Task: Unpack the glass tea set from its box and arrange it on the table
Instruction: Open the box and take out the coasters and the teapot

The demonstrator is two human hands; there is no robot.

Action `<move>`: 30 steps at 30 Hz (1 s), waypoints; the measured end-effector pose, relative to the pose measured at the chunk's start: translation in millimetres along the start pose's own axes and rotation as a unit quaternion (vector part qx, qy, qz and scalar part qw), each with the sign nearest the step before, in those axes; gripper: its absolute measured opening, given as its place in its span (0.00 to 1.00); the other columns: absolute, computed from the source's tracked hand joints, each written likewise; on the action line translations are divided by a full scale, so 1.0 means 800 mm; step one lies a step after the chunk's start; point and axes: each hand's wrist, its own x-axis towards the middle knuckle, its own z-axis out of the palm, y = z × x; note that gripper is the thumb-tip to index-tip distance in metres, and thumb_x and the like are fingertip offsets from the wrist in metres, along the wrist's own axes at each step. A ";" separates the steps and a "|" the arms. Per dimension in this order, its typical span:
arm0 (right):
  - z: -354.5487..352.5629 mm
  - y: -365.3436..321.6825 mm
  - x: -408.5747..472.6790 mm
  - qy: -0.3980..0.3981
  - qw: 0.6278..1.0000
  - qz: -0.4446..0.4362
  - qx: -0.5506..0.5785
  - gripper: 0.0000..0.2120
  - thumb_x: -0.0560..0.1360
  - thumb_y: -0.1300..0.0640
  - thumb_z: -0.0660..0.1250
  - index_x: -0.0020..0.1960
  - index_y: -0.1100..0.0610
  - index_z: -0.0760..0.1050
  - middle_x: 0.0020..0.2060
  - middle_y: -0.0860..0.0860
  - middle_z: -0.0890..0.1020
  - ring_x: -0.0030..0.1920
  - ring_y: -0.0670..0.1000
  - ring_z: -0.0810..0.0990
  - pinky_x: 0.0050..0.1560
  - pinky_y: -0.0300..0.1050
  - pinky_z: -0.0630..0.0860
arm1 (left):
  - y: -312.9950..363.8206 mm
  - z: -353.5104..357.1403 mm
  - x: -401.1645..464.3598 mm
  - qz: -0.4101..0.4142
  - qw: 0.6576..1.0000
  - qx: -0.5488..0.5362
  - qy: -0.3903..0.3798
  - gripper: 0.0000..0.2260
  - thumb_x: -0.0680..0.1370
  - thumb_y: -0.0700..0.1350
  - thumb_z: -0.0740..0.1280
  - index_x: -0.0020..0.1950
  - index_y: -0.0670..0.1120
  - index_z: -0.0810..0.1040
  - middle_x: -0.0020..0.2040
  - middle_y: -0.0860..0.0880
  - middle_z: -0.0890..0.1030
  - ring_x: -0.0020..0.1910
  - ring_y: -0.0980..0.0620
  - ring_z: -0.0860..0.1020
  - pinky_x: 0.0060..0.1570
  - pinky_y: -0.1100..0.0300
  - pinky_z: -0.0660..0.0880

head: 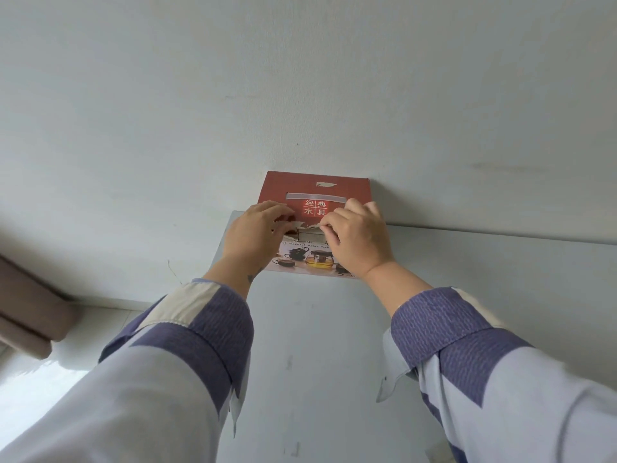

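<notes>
left hand (255, 228) | right hand (359, 237) | both pinching box (315, 190) flap

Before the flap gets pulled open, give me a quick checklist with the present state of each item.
1. Box on the table, back against the wall: ok.
2. Left hand at the flap: ok.
3. Right hand pinches the flap: ok.
4. Flap lifted, gap showing: ok.
5. Tape strip on the lid loose: cannot tell.
6. Glass pieces inside safe: cannot tell, hidden.
</notes>
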 end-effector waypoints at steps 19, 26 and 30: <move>0.015 -0.041 -0.044 0.035 0.971 0.237 -0.027 0.04 0.70 0.51 0.73 0.40 0.51 0.82 0.39 0.44 0.83 0.42 0.54 0.75 0.46 0.48 0.58 | 0.004 0.006 0.000 0.044 0.987 0.143 -0.067 0.17 0.82 0.46 0.59 0.71 0.52 0.70 0.72 0.53 0.68 0.73 0.48 0.64 0.64 0.52 0.68; 0.014 -0.065 -0.030 -0.016 0.915 0.399 0.053 0.05 0.74 0.51 0.69 0.43 0.51 0.82 0.45 0.46 0.81 0.50 0.55 0.71 0.47 0.49 0.59 | 0.006 0.006 0.001 0.023 0.988 0.131 -0.077 0.18 0.82 0.45 0.58 0.72 0.54 0.68 0.73 0.54 0.66 0.74 0.50 0.62 0.65 0.55 0.65; 0.017 -0.057 -0.041 0.029 0.941 0.335 0.046 0.03 0.70 0.53 0.73 0.38 0.50 0.81 0.39 0.44 0.82 0.44 0.55 0.73 0.42 0.46 0.58 | 0.003 0.008 0.003 0.039 0.985 0.153 -0.069 0.18 0.83 0.45 0.58 0.72 0.55 0.68 0.73 0.55 0.66 0.73 0.51 0.63 0.65 0.56 0.66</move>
